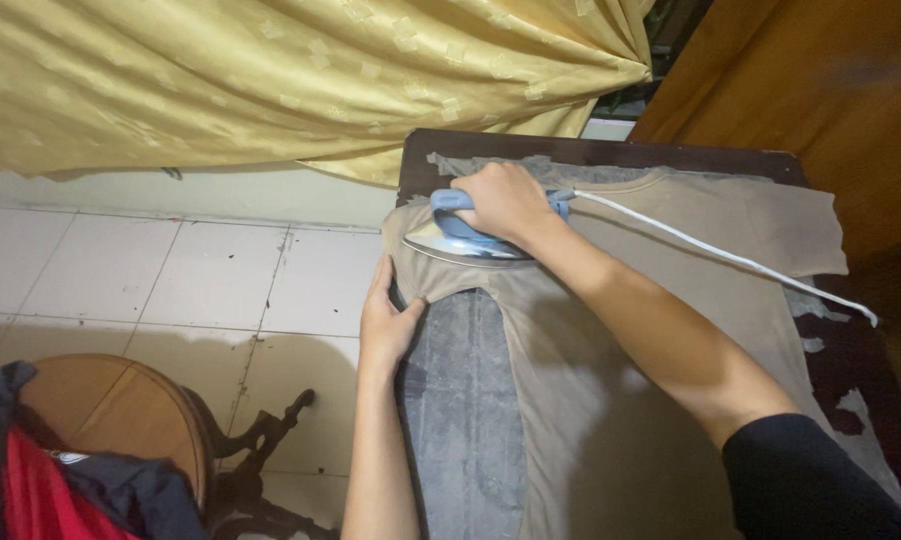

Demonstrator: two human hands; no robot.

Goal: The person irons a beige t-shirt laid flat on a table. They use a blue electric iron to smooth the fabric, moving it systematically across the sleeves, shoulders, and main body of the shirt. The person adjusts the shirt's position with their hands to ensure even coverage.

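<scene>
So the biggest thing in frame is the gold curtain (270, 80) bunched across the whole upper left, with pale floor tiles (170, 280) under it. Then there's the dark wooden desk (610, 152) running from top centre down the right side, padded with a worn grey cloth (465, 400).

Spread over that is a tan shirt (670, 290), its long axis going from the upper centre of the frame down toward the lower right, one short sleeve sticking out at the upper right. Lower left there's a round wooden chair (110, 410) with red and dark clothes (30, 480) piled on it.

Now the smaller stuff. The person's right hand (505, 203) has its grip fully closed around the blue handle of an iron (465, 238), which sits flat on the shirt's near-left shoulder area, nose pointing to the left of the frame. Its white cord (730, 258) trails off to the right. The left hand (385, 325) lies open and flat, holding nothing, pressing the shirt's edge just below the iron, so the left hand is the one closer to that unpressed edge.
</scene>
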